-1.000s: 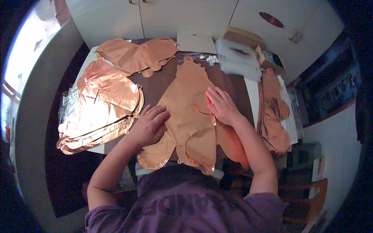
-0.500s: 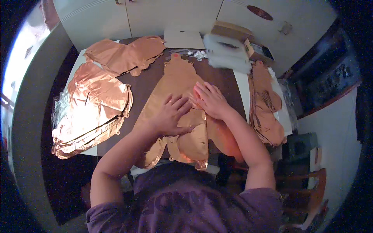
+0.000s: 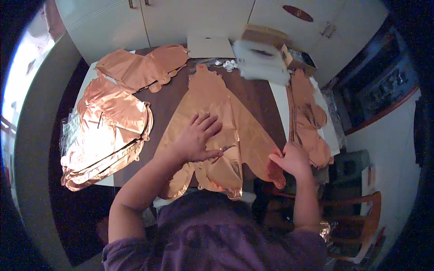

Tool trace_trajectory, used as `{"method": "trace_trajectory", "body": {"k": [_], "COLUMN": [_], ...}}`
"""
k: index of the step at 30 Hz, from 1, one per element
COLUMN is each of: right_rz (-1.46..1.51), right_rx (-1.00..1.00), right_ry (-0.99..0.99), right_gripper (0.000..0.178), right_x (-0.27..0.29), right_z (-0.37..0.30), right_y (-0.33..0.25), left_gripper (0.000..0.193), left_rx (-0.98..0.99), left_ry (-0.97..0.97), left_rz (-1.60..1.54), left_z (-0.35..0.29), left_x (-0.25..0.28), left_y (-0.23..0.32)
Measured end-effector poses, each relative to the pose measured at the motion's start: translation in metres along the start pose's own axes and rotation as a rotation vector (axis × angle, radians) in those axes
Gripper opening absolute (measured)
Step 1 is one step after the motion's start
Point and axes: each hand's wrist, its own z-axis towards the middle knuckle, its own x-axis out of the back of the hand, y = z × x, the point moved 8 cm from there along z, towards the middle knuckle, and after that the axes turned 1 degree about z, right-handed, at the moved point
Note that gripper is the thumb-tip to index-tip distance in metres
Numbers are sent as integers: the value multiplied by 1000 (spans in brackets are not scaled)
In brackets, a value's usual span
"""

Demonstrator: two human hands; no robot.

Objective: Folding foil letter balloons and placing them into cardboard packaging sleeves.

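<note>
A flat, uninflated foil balloon (image 3: 205,104) in copper colour lies on the dark table, narrow at the far end and wider toward me. My left hand (image 3: 199,137) rests palm down on its middle, fingers spread. At the balloon's near right lobe is my right hand (image 3: 296,158). Its thumb lies over the lobe's edge, and the other fingers are bent and partly hidden, seemingly pinching the foil there. A lengthwise crease runs down the balloon's right half, and the foil near my body is wrinkled and shiny.
More flat copper foil balloons lie in a stack (image 3: 108,131) at left, a pile (image 3: 144,67) at far left and another stack (image 3: 309,117) at right. Clear plastic bags (image 3: 262,61) and an open box (image 3: 300,61) stand at the back. A wooden chair (image 3: 368,217) is at lower right.
My right hand has moved from the balloon's middle out to its near right lobe, uncovering the creased foil. My left hand stays on the balloon. The view has shifted slightly.
</note>
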Motion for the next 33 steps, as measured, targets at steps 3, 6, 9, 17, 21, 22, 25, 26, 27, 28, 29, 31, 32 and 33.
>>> {"method": "trace_trajectory", "body": {"k": [3, 6, 9, 17, 21, 22, 25, 26, 27, 28, 29, 31, 32, 33], "right_rz": [417, 585, 865, 771, 409, 325, 188, 190, 182, 175, 177, 175, 178, 182], "right_rx": [35, 138, 639, 715, 671, 674, 671, 671, 670, 669, 669, 689, 688, 674], "right_ry": [-51, -10, 65, 312, 332, 170, 187, 186, 183, 180, 178, 216, 212, 189], "right_gripper": [38, 31, 25, 19, 47, 59, 62, 62, 63, 64, 64, 65, 65, 65], "right_x": [-17, 10, 18, 18, -20, -31, -40, -41, -43, -44, -46, -47, -45, -42], "right_z": [2, -2, -25, 24, 57, 61, 63, 63, 63, 64, 65, 63, 62, 62], "right_y": [0, -33, -116, -129, -128, -135, -145, -145, -145, -145, -145, -145, -145, -147], "left_gripper": [80, 78, 79, 78, 78, 78, 78, 75, 72, 72, 64, 57, 53, 50], "left_rx": [-17, 8, 1, -41, 1, 4, 15, 31, 48, 50, 77, 107, 122, 139], "left_ry": [63, 41, 61, -14, -88, -87, -78, -21, 37, 36, 79, 118, 134, 149], "left_rz": [-36, -39, -75, 51, 51, 51, 86, -122, -330, -329, -290, -254, -171, -87], "left_z": [0, -2, 0, -2, -3, -3, -1, -1, 0, 0, 0, -3, -5, -9], "left_x": [3, 2, 1, -7, -10, -9, -2, 7, 15, 17, 22, 29, 34, 38], "left_y": [0, -2, -4, -9, -8, -8, -7, -6, -8, -10, -16, -26, -32, -38]}}
